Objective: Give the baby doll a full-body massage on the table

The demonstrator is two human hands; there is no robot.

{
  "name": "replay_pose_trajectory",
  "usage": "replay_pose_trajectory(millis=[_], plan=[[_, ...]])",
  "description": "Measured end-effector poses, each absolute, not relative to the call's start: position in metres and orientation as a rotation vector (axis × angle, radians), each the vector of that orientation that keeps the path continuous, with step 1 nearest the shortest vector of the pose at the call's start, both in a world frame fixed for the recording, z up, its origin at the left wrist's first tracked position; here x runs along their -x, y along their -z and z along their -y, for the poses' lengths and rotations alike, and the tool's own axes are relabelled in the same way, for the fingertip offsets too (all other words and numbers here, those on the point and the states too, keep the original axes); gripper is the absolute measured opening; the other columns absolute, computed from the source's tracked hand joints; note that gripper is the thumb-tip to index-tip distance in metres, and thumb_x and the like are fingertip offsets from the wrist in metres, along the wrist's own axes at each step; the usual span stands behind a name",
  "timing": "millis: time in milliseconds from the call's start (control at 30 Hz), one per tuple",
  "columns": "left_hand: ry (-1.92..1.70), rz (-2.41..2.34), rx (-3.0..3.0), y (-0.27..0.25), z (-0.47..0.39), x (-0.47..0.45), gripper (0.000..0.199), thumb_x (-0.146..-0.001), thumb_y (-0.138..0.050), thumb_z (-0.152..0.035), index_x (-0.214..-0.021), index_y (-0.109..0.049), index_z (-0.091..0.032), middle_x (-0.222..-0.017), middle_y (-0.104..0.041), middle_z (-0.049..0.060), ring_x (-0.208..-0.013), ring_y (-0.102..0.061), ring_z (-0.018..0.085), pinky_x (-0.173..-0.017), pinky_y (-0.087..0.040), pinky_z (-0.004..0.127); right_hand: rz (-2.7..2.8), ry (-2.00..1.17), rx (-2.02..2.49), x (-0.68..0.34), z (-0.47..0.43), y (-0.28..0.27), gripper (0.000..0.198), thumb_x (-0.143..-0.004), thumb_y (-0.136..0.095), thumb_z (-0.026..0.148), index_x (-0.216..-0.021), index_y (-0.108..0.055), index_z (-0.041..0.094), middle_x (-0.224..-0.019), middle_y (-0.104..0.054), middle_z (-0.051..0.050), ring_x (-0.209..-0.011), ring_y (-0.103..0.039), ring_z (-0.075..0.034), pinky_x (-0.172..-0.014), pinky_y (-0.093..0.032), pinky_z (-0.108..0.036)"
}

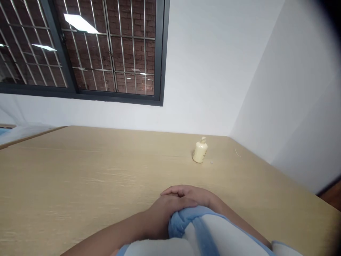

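My left hand (163, 209) and my right hand (195, 193) are folded together at the near side of the table, close in front of my body. The right hand's fingers lie closed over the left hand. The left thumb rests across toward the right wrist, while the other left fingers are mostly hidden. No object shows in either hand. Beneath them bunches the blue edge of my white and blue top (183, 220). Beyond the hands, slightly to the right, a cream pump bottle (200, 152) stands upright on the wooden table (119, 167), apart from both hands.
A small pale scrap (211, 162) lies beside the bottle, and a thin white strand (237, 153) is farther right. White walls (207, 71) bound the table behind and at right. A dark-framed barred window (160, 71) is above. Translucent sheeting (29, 129) shows past the left edge.
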State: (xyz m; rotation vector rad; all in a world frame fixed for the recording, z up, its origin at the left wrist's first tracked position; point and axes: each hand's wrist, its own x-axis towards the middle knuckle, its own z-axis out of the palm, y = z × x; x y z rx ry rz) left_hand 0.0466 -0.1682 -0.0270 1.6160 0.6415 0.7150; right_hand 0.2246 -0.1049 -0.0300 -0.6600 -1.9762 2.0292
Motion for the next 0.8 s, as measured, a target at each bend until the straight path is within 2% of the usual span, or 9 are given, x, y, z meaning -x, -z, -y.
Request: replay_pose_trajectory(millis=[133,267,500,667,800], plan=[[-0.702,-0.696,-1.446,0.037,0.165,-0.052,0.038,-0.077,-0.071,-0.045,-0.11,-0.074,-0.029,-0.121,-0.068,0.001,-0.123,-0.055,0.028,-0.102,-0.045,0.038,1.972,-2.029,0.656,-0.224,0.103,0.033,0.053,-0.082,-0.07,0.038,-0.132,-0.059,0.021,-0.135,-0.059,-0.011,-0.126,-0.055,-0.026,-0.109,-0.037,-0.043],[-0.685,-0.812,-1.244,0.036,0.166,-0.058,0.038,-0.079,-0.07,-0.046,-0.109,-0.073,-0.024,-0.114,-0.071,0.004,-0.114,-0.062,0.028,-0.095,-0.05,0.039,1.965,-2.031,0.661,-0.224,0.104,0.031,0.055,-0.081,-0.072,0.038,-0.131,-0.059,0.02,-0.133,-0.061,-0.011,-0.124,-0.056,-0.026,-0.108,-0.038,-0.041],[-0.697,-0.782,-0.943,0.017,0.172,-0.065,0.031,-0.067,-0.082,-0.033,-0.094,-0.075,-0.019,-0.097,-0.074,0.005,-0.105,-0.067,0.028,-0.094,-0.051,0.04,1.945,-2.045,0.705,-0.222,0.105,0.032,0.055,-0.08,-0.073,0.036,-0.131,-0.059,0.021,-0.127,-0.064,-0.01,-0.122,-0.058,-0.025,-0.108,-0.039,-0.042],[-0.734,-0.745,-0.968,0.019,0.171,-0.067,0.031,-0.065,-0.084,-0.03,-0.092,-0.075,-0.016,-0.1,-0.074,0.007,-0.108,-0.066,0.03,-0.096,-0.049,0.041,2.025,-1.983,0.669,-0.223,0.104,0.032,0.051,-0.082,-0.071,0.032,-0.131,-0.059,0.022,-0.127,-0.064,-0.01,-0.119,-0.06,-0.024,-0.105,-0.041,-0.04],[-0.787,-0.762,-1.072,0.04,0.16,-0.07,0.041,-0.06,-0.087,-0.03,-0.098,-0.076,-0.019,-0.108,-0.074,0.007,-0.112,-0.065,0.03,-0.097,-0.05,0.04,2.077,-1.925,0.704,-0.223,0.106,0.027,0.053,-0.082,-0.07,0.031,-0.133,-0.057,0.021,-0.129,-0.063,-0.011,-0.119,-0.06,-0.024,-0.104,-0.042,-0.041]])
